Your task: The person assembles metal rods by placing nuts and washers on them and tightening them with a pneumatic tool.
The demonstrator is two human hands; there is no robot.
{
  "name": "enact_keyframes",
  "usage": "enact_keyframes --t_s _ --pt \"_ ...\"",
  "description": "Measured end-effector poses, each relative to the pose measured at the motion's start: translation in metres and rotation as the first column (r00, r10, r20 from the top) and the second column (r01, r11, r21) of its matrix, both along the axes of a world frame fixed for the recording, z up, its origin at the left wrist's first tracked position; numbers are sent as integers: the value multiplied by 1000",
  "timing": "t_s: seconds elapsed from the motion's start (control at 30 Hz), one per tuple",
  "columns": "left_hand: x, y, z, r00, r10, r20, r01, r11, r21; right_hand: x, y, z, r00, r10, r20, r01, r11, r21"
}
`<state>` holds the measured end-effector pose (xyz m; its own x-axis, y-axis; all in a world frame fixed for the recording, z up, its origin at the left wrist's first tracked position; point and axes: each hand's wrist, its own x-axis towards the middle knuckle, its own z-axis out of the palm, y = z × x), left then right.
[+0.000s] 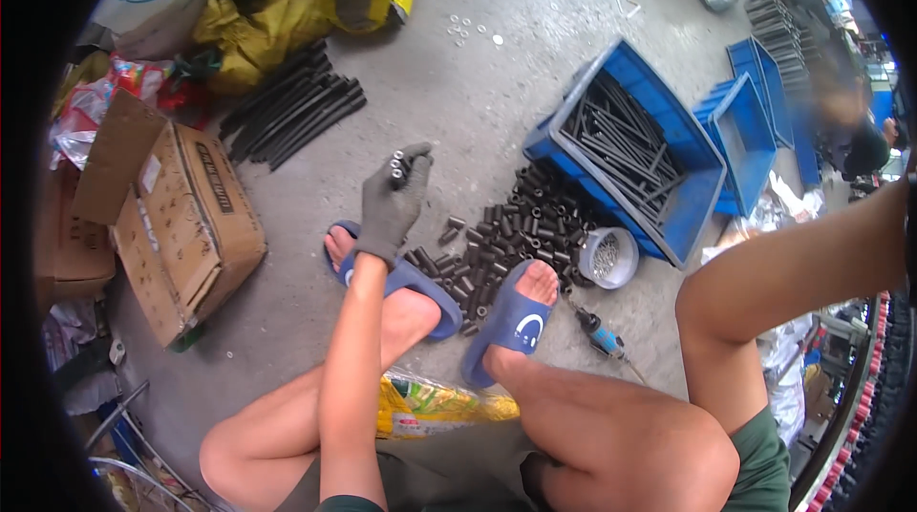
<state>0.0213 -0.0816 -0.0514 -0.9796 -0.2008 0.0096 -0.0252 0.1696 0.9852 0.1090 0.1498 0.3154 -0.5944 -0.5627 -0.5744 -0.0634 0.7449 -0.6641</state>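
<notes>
2 blue slippers [511, 321] sit nearest; just beyond them the gloved left hand [390, 202] grips several short black tubes [395, 166], left of the tube pile [511, 225]; right hand unseen, state unknowable; blue crate [669, 120] beyond the pile

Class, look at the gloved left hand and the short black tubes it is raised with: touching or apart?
Touching. The head view shows the gloved left hand closed around a few short black tubes, their ends poking out above the fingers.
</notes>
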Motion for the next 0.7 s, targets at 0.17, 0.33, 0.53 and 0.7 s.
enact_keyframes --t_s 0.17,0.33,0.53,0.7 --pt "1 -4 -4 999 13 31 -13 1000 3 -5 -7 -1 998 65 1 -65 998 -20" --pt "-3 -4 -5 999 11 39 -11 1000 -10 6 -7 -1 998 57 17 -57 998 -35" --pt "0 -7 9 992 15 128 -32 991 133 14 -6 1 999 30 34 -28 998 -49" --pt "0 -11 3 988 -4 156 -21 987 162 14 2 -2 999 -19 36 21 998 -57"
